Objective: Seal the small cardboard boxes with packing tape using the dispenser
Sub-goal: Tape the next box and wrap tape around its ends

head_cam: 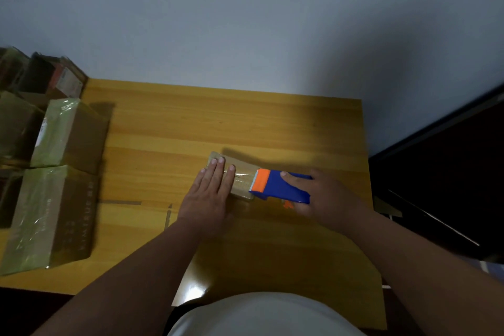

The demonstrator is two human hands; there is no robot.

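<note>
**Wooden table, grey wall, dark furniture**

A yellow-brown wooden table (191, 123) with a visible grain fills the middle of the view, its far edge meeting a plain pale grey wall (245, 22). Short strips of tape (120, 202) are stuck flat on the tabletop near the left, one lying across and another running toward the near edge. To the right of the table stands a dark piece of furniture (450, 172), its details too dim to make out. A white garment (261, 316) shows at the bottom edge.
</note>
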